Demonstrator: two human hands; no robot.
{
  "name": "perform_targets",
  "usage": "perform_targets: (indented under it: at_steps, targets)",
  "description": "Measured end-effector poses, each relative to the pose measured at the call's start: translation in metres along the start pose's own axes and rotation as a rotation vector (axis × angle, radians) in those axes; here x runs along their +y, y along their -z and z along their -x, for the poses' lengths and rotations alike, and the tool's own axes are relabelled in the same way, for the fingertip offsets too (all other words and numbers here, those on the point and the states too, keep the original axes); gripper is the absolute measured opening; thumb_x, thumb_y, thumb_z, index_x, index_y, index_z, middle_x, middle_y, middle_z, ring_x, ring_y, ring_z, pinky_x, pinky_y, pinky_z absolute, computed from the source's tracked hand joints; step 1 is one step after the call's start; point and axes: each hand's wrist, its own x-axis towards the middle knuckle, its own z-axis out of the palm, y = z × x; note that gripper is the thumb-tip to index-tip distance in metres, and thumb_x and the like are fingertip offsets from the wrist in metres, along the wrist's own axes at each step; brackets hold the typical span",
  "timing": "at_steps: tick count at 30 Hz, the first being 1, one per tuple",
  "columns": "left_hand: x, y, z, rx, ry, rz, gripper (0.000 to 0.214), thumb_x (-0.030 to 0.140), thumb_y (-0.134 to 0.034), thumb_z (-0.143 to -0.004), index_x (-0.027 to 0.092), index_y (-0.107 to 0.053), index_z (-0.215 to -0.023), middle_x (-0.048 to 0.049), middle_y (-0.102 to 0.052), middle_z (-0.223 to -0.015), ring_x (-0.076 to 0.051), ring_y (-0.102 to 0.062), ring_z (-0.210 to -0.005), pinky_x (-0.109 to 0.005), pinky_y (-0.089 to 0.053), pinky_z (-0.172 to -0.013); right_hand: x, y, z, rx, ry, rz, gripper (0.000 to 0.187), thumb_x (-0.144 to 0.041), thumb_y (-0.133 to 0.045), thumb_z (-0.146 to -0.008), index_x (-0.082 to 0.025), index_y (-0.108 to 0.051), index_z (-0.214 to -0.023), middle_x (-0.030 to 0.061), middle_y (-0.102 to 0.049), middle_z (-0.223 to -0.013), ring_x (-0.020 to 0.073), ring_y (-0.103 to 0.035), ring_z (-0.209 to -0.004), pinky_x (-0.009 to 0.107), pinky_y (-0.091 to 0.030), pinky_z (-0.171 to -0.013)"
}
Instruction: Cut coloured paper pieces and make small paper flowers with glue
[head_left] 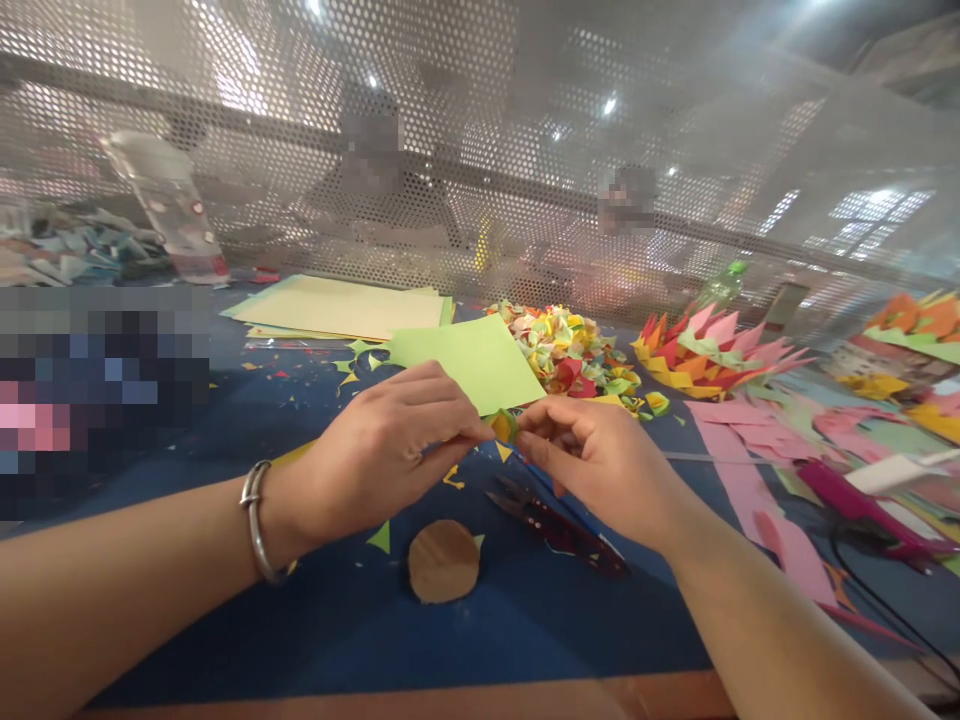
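Small yellow-green paper piece (pixel 501 428) was pinched above the desk (pixel 330 625)

The left hand (pixel 382 440) and right hand (pixel 585 450) both grasped it by their fingertips; whether the right also touched the blue stick (pixel 604 544) just beneath could not be told. A light-green paper sheet (pixel 476 365) lay just beyond, with a heap of folded paper bits (pixel 570 350) and a paper stack (pixel 322 305) toward the far edge. Nearer the near edge lay a cardboard disc (pixel 444 562), with thread snips (pixel 559 525) to its right. A magenta glue gun (pixel 862 505) lay toward the right edge.
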Motion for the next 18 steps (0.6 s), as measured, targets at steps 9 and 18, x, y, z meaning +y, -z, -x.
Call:
perform_targets:
  at_steps: [9, 18]
  targets:
    - [-0.0019, 0.0000, -0.0006, 0.015, 0.134, 0.023, 0.012, 0.012, -0.062, -0.095, 0.018, -0.073, -0.092, -0.0026, -0.073, -0.086, -0.015, -0.063, -0.085, -0.027, -0.050, -0.079, -0.0004, 0.0008, 0.0023, -0.034, 0.006, -0.106, 0.013, -0.029, -0.063, -0.095, -0.018, -0.068, -0.090, -0.0041, -0.061, -0.069, 0.0076, -0.056, -0.049, 0.021, -0.044, -0.048]
    - [-0.0008, -0.0043, 0.0009, 0.064, 0.417, 0.157, 0.014, 0.023, -0.070, -0.089, 0.019, -0.067, -0.102, 0.0005, -0.071, -0.086, -0.012, -0.067, -0.076, -0.023, -0.052, -0.073, -0.0015, -0.0023, 0.0029, -0.025, 0.024, -0.179, 0.013, -0.030, -0.065, -0.095, -0.017, -0.069, -0.091, -0.0043, -0.060, -0.068, 0.0063, -0.055, -0.049, 0.018, -0.045, -0.047]
